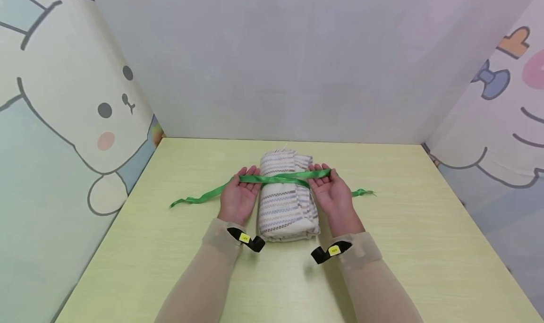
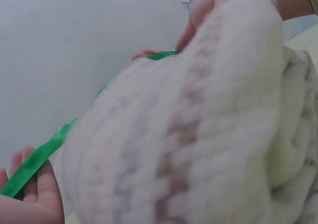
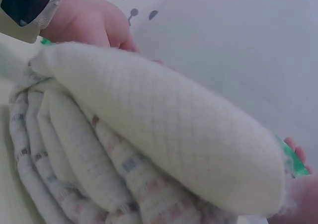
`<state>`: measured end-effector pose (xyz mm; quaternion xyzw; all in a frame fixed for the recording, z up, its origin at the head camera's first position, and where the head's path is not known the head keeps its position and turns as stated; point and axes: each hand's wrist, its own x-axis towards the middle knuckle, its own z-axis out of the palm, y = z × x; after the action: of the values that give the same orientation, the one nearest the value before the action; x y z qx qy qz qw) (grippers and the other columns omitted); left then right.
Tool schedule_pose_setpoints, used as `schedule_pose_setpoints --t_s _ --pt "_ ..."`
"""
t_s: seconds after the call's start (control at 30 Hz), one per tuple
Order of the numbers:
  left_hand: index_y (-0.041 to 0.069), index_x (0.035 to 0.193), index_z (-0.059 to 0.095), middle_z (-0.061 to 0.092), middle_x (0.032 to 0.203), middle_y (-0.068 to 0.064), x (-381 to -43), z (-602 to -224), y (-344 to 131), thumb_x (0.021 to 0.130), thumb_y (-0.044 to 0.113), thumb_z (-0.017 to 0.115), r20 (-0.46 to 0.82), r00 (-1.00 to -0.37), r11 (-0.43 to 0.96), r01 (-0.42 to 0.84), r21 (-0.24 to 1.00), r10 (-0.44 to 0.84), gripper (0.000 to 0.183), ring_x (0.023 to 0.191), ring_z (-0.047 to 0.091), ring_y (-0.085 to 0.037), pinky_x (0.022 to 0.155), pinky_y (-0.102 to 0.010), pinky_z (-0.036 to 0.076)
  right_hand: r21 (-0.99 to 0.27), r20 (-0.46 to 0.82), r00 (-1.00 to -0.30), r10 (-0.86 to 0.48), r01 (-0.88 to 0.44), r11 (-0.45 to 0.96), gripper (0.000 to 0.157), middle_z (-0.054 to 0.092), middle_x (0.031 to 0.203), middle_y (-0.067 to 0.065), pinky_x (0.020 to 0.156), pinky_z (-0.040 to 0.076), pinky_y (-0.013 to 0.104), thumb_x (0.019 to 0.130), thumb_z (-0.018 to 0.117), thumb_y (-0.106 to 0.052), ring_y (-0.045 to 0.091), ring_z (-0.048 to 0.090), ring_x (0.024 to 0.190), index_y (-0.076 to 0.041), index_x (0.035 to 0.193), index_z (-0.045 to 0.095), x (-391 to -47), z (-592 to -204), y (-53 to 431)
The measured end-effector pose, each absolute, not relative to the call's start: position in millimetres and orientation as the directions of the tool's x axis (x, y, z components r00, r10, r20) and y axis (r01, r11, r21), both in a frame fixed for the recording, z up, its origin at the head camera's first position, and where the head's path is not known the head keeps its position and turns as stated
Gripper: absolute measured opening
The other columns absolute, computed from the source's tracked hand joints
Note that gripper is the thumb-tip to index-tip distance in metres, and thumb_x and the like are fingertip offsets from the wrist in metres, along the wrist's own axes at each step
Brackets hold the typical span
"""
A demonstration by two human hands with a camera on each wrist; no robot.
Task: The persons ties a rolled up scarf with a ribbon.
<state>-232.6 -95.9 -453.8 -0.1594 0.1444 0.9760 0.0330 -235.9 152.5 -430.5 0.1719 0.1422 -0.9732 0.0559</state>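
Note:
A folded woven cloth [image 1: 278, 209], off-white with rows of coloured pattern, lies upright-lengthwise in the middle of the table. A green ribbon [image 1: 293, 175] runs round it and crosses over itself on top. Palm up at the cloth's left side, my left hand [image 1: 239, 200] pinches one length of ribbon under the thumb. On the other side my right hand [image 1: 333, 195], also palm up, pinches the other length. In the left wrist view the ribbon [image 2: 37, 162] lies across the left fingers. Cloth [image 3: 169, 129] covers most of the right wrist view, hiding much of the ribbon.
The pale yellow table [image 1: 425, 247] is bounded by a plain grey wall [image 1: 293, 68] at the back and cartoon-printed walls at the sides. One loose ribbon tail [image 1: 193, 200] trails left on the tabletop, and another tail [image 1: 362, 192] shows beyond the right hand.

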Motion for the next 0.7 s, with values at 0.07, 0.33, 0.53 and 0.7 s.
schedule_pose_setpoints --t_s 0.07,0.33,0.53,0.7 --pt "0.007 0.13 0.048 0.064 0.127 -0.016 -232 -453 -96 0.115 0.029 0.027 -0.32 -0.947 -0.956 -0.115 0.271 0.023 0.034 0.145 0.042 -0.031 0.107 -0.04 0.047 -0.246 -0.362 -0.93 -0.061 0.159 -0.956 0.032 0.054 0.125 0.011 0.119 0.031 0.039 0.113 0.033 -0.031 0.026 0.048 0.138 -0.008 0.13 0.047 -236 -430 152" --pt "0.009 0.118 0.054 0.063 0.105 -0.009 -235 -449 -94 0.114 0.029 0.034 -0.285 -0.958 -0.951 -0.12 0.285 0.036 0.028 0.107 0.063 -0.024 0.107 -0.037 0.047 -0.245 -0.308 -0.949 -0.073 0.153 -0.957 0.033 0.046 0.089 0.008 0.097 0.043 0.033 0.113 0.035 -0.032 0.022 0.049 0.081 -0.006 0.097 0.048 -239 -429 150" --pt "0.01 0.11 0.054 0.054 0.088 -0.004 -239 -440 -90 0.114 0.028 0.037 -0.243 -0.968 -0.927 -0.141 0.347 0.057 0.025 0.081 0.055 -0.018 0.088 -0.032 0.05 -0.378 -0.215 -0.971 -0.103 0.18 -0.908 0.034 0.046 0.084 0.006 0.08 0.041 0.034 0.112 0.036 -0.033 0.021 0.046 0.074 -0.008 0.093 0.049 -241 -426 148" --pt "0.01 0.115 0.053 0.05 0.078 0.0 -243 -434 -86 0.114 0.028 0.036 -0.229 -0.97 -0.869 -0.18 0.462 0.079 0.024 0.069 0.046 -0.014 0.07 -0.026 0.042 -0.635 -0.182 -0.977 -0.115 0.206 -0.745 0.034 0.046 0.079 0.002 0.077 0.04 0.031 0.112 0.033 -0.035 0.018 0.041 0.071 -0.012 0.094 0.05 -243 -425 148"
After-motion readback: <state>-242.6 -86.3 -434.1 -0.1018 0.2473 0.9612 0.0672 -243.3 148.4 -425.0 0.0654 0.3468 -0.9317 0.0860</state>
